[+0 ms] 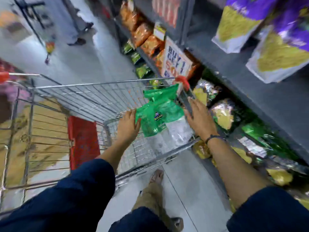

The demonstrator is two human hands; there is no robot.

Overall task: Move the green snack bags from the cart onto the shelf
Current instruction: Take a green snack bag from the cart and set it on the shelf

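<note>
Green snack bags (159, 113) with clear lower panels sit bunched together at the right end of a wire shopping cart (87, 97). My left hand (128, 125) presses flat against the left side of the bunch. My right hand (199, 117) is against its right side, fingers stretched along the cart's right rim. The bags are squeezed between both palms, above the cart's basket. The dark grey shelf (250, 84) runs along the right, its lower level holding green and silver bags (222, 113).
Orange snack bags (143, 34) and a promo sign (176, 62) line the shelf further down the aisle. Purple and white bags (270, 52) stand on the upper shelf. Cardboard boxes (45, 131) lie in a second cart at left. A person's feet (78, 41) are far down the aisle.
</note>
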